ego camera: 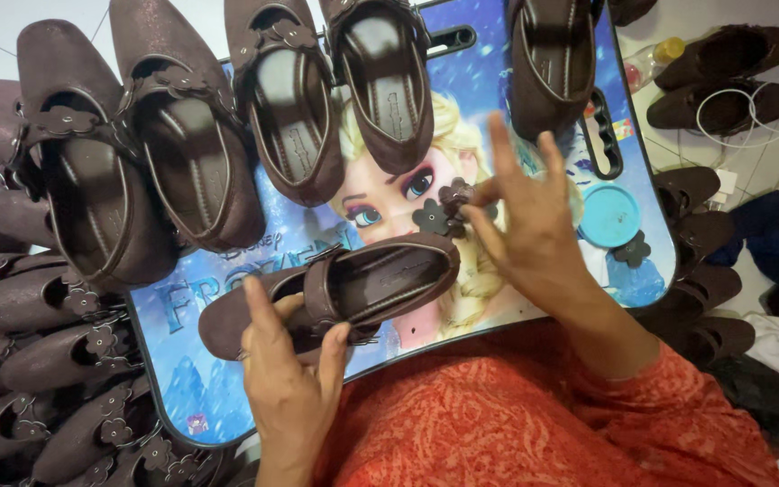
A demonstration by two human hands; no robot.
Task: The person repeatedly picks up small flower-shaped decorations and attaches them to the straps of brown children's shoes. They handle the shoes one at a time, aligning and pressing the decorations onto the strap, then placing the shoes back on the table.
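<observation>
**Shoe steadied on the lap tray, flower trims picked up beside it**

Shoes take up most of the view. A heap of brown shoes (38, 361) lies on the floor at the person's left, most of them already bearing small flower trims on the strap, and more dark shoes (705, 261) sit along the right edge of the tray. Across the person's lap, above an orange patterned garment (534, 424), rests a blue picture-printed lap tray (182, 379) that serves as the counter. A row of shoes (227, 117) lies on its far half, openings up, probably lined up so the straps stay within reach.

Nearer in, one brown shoe (353, 289) lies on its side-to-side axis across the tray's near edge, opening up. The left hand (290, 379) holds it from below and in front, thumb over the toe part and fingers clamped round the strap area, seemingly to keep the strap still and facing up.

The right hand (525, 225) hovers just above and beyond the shoe's heel end. Its thumb and forefinger are pinched together on a dark flower trim (455, 194), the other fingers spread apart and raised out of the way. A second flower trim (430, 217) lies just beside it on the tray. Further right sit a round turquoise lid (609, 215) and another small flower piece (633, 250), kept handy near the working hand.
</observation>
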